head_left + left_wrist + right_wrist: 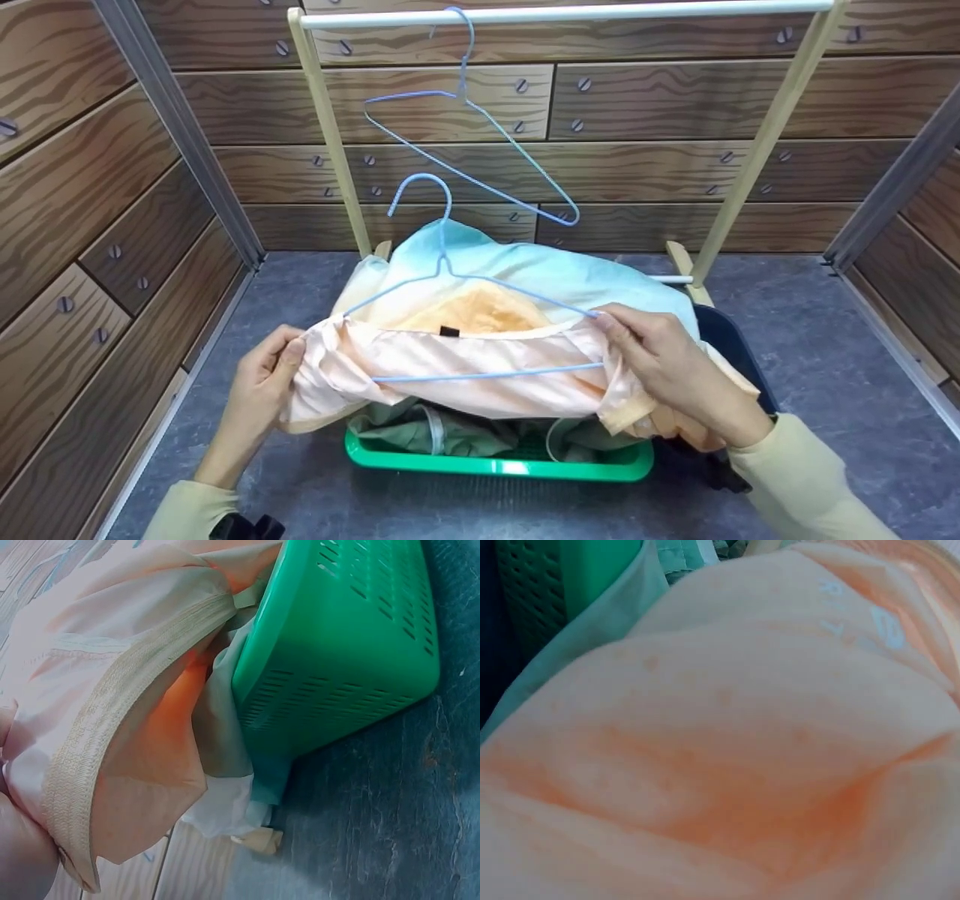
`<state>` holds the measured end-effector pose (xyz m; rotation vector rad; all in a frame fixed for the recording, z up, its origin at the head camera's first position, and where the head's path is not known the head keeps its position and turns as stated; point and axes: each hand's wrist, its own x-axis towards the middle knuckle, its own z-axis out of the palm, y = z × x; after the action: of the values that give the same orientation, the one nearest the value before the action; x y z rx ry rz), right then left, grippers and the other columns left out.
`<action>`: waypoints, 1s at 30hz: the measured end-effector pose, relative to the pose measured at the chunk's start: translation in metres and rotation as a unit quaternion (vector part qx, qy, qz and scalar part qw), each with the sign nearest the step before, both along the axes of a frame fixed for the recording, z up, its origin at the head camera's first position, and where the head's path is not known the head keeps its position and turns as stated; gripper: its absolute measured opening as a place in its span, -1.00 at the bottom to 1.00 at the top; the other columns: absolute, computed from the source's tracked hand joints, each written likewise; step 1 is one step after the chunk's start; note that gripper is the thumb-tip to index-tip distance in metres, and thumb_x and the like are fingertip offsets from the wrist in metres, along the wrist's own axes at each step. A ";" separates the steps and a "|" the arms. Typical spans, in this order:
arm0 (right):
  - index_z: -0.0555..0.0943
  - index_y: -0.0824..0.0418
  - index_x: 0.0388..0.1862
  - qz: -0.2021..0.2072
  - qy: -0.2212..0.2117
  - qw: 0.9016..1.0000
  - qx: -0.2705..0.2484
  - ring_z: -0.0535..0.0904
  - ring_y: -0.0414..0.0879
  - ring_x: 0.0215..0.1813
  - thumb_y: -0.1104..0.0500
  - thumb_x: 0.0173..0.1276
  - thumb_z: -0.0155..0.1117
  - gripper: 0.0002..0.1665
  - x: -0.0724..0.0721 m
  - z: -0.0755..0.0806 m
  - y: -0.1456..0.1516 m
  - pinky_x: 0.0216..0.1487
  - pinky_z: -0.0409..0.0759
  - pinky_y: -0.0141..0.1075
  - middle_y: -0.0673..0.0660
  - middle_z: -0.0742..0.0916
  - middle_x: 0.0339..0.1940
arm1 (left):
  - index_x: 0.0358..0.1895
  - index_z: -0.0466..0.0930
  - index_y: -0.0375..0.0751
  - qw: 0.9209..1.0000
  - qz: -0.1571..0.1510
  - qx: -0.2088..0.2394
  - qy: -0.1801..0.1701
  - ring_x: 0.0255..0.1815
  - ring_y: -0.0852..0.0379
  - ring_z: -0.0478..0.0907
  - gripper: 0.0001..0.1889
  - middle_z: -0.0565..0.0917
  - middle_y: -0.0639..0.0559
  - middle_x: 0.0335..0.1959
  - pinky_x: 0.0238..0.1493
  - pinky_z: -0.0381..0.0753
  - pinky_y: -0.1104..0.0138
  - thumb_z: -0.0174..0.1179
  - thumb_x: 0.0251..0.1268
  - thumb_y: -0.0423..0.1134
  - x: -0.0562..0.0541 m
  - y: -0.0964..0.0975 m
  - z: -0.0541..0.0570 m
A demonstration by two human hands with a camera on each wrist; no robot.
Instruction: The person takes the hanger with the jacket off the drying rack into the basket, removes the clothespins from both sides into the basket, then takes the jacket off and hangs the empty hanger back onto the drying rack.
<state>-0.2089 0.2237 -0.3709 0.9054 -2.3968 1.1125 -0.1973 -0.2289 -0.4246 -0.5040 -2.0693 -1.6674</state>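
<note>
A thin garment (495, 397), pale pink on the near side and shading from light blue to peach behind, spreads between both hands with a blue wire hanger (487, 373) at its neckline. The hanger's hook points up, and a small black label (449, 331) marks the neck edge. My left hand (259, 382) pinches the garment's left end between thumb and fingers. At the other end, my right hand (660, 360) grips the cloth beside the hanger's right corner. In the left wrist view, a beige elastic edge (112, 712) hangs near that hand; garment cloth (727, 682) fills most of the right wrist view.
A green basket (495, 469) holding dark green clothing (480, 435) stands below the garment. A dark container (739, 345) sits to the right. Behind rises a wooden rack (330, 120) with a white rail (600, 13), where another blue hanger (463, 82) hangs bare.
</note>
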 end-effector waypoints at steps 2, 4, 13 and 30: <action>0.72 0.05 -0.12 -0.003 -0.040 0.999 -0.018 0.48 -0.21 -0.39 0.29 0.53 0.08 -0.73 0.002 0.003 0.004 -0.33 0.43 -0.42 -0.11 0.65 -0.41 | -0.20 0.58 -0.47 1.000 -0.004 0.003 0.002 -0.39 0.17 0.50 -0.83 0.62 -0.07 -0.38 -0.38 0.47 0.41 -0.03 0.48 -0.51 0.000 0.000 0.000; 0.72 0.06 -0.15 0.008 -0.092 0.995 -0.040 0.49 -0.18 -0.38 0.25 0.56 0.06 -0.74 0.003 0.007 0.009 -0.33 0.44 -0.40 -0.05 0.65 -0.41 | -0.21 0.58 -0.47 1.000 -0.007 0.004 0.003 -0.39 0.17 0.50 -0.82 0.63 -0.07 -0.37 -0.37 0.47 0.41 -0.03 0.48 -0.51 -0.001 0.000 0.000; 0.63 0.38 -0.21 0.114 -0.341 0.917 -0.170 0.54 -0.20 -0.26 0.16 0.58 0.03 -0.67 -0.001 0.005 0.030 -0.20 0.54 -0.37 0.07 0.64 -0.34 | -0.22 0.58 -0.48 1.000 -0.029 0.003 0.010 -0.39 0.19 0.50 -0.83 0.63 -0.04 -0.37 -0.37 0.47 0.42 -0.03 0.47 -0.53 -0.003 0.004 -0.001; 0.66 0.12 -0.27 0.224 -0.473 0.827 -0.204 0.56 -0.27 -0.29 0.17 0.64 -0.12 -0.61 -0.014 -0.028 0.052 -0.28 0.53 -0.47 -0.05 0.61 -0.35 | -0.24 0.56 -0.49 0.999 -0.047 -0.005 0.010 -0.35 0.21 0.51 -0.83 0.64 0.01 -0.34 -0.32 0.48 0.44 -0.04 0.46 -0.56 -0.008 0.007 -0.009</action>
<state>-0.2228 0.2756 -0.3987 0.8998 -2.4299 2.6511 -0.2050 -0.2215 -0.4332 -0.6274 -2.0702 -1.6973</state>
